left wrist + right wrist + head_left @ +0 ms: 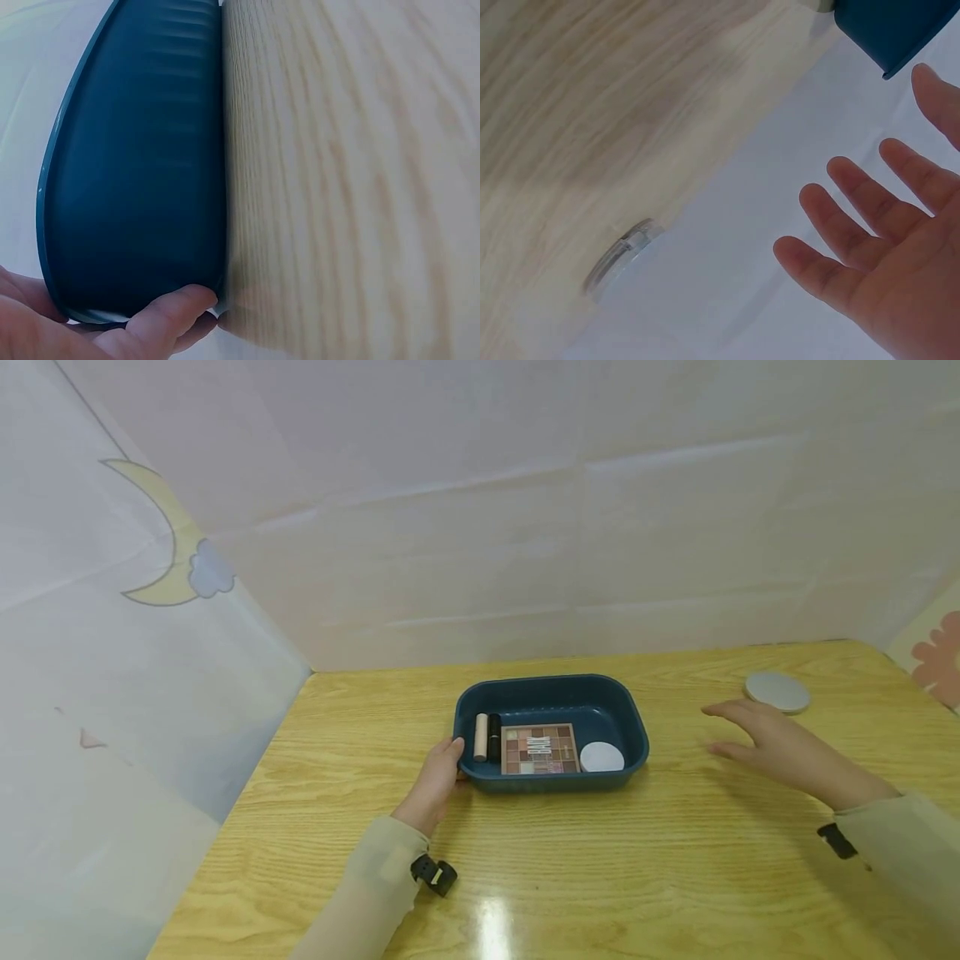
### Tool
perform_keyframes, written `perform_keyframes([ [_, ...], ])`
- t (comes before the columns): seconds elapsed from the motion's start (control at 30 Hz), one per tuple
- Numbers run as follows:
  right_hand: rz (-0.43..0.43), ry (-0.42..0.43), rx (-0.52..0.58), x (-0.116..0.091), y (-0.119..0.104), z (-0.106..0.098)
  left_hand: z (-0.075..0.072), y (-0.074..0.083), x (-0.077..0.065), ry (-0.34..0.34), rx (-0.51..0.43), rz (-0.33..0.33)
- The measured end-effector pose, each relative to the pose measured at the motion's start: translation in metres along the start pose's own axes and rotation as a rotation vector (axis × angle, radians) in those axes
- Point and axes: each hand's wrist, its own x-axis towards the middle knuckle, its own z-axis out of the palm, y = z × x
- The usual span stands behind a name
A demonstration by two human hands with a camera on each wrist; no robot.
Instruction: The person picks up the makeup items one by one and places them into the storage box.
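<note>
A dark teal plastic storage bin (551, 783) sits on the wooden table. Inside lie a beige tube (481, 737), a black tube (494, 738), an eyeshadow palette (538, 749) and a round white item (602, 757). My left hand (435, 781) grips the bin's left end, thumb at the rim; the left wrist view shows fingers (176, 315) against its outer wall. To the right, my right hand (776, 747) hovers above the table with fingers spread and holds nothing. It is nearest a flat round pale case (777, 691), whose clear side (622, 257) shows in the right wrist view.
A pale cloth backdrop (465, 543) hangs along the table's back edge and left side. The wooden tabletop (562, 877) extends in front of the bin and on both sides of it.
</note>
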Motion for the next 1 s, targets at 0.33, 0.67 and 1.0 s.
perform_keyframes([
  [0.33,0.038,-0.014,-0.003,-0.001,0.005,0.001,0.0,0.002,-0.001,0.001,0.007,0.004],
  [0.67,0.068,-0.011,0.015,-0.002,0.012,0.001,0.001,0.001,-0.002,0.006,0.006,0.0],
  [1.0,0.106,-0.008,0.051,-0.004,0.022,0.001,0.0,0.0,0.0,0.006,0.007,0.0],
])
